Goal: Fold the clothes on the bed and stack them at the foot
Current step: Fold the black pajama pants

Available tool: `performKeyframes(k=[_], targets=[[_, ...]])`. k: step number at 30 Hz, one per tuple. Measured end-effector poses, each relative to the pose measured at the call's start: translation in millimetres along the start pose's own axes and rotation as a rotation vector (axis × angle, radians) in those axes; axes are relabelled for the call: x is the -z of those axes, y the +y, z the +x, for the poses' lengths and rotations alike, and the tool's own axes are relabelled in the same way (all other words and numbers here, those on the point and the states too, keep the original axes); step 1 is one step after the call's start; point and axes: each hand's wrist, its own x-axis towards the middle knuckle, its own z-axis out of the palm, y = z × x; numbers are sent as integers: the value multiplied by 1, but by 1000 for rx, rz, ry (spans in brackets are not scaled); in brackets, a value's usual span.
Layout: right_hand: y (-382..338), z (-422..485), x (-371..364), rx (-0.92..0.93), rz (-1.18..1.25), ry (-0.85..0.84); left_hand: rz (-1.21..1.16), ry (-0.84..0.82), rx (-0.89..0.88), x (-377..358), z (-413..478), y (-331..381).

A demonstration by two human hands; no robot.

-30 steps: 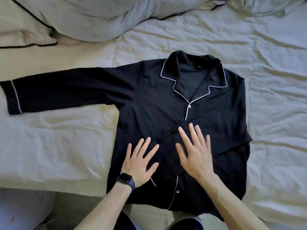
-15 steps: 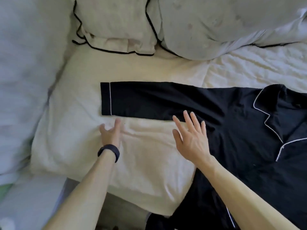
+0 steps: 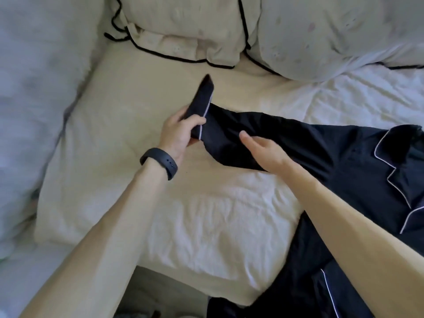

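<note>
Between the two hands, the long sleeve (image 3: 231, 136) of the black pyjama shirt with white piping (image 3: 344, 166) hangs partly raised off the bed (image 3: 206, 221).

Risks:
- The cuff (image 3: 202, 99) is thin, slack fabric, gripped at one end only. If that grip loosens during the fold, the cuff would likely drop and the sleeve would land crooked or bunched.
- A pull directed too far to the left could drag the shirt body out of its flat lay and skew the collar (image 3: 390, 161).
- A fold made with the mid-sleeve unpressed would likely leave a loose, wandering crease.

Positions:
- On the left hand (image 3: 181, 131), the fingers (image 3: 195, 121) are curled round the cuff and clamped on it. The cuff end projects up and beyond them.
- On the right hand (image 3: 263, 150), the fingers (image 3: 249, 137) are relaxed and hold nothing. They sit over the mid-sleeve, just right of the clamped cuff; contact with the fabric cannot be confirmed.
- The shirt body lies flat on the bed, to the right of both sets of fingers.
- A black wristband (image 3: 160, 160) circles the left wrist.
- Cream pillows with black piping (image 3: 183, 26) lie beyond the fingers.
</note>
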Motion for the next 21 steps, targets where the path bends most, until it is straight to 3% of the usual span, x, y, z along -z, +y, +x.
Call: performKeyframes(k=[1, 3, 5, 8, 10, 12, 16, 19, 21], targets=[[-6, -14, 15, -14, 238, 45, 49, -80, -64, -20, -12, 7], [-11, -51, 49, -26, 676, -22, 173, -270, -153, -67, -38, 11], [2, -89, 81, 0, 935, -36, 264, -500, -175, -121, -66, 6], [55, -144, 121, -26, 1060, 373, 333, -753, -145, -195, -112, -12], [108, -184, 139, -129, 1170, 586, 304, -833, -90, -234, -140, -33], [171, -228, 152, -240, 1359, 675, 378, -727, -95, -265, -166, -64], [308, -310, 152, -417, 1646, 670, 914, -394, -316, -299, -205, -151], [409, -340, 136, -625, 1604, 810, 1289, -272, -394, -310, -222, -203], [463, -347, 122, -770, 1433, 876, 1459, -183, -337, -315, -225, -226]])
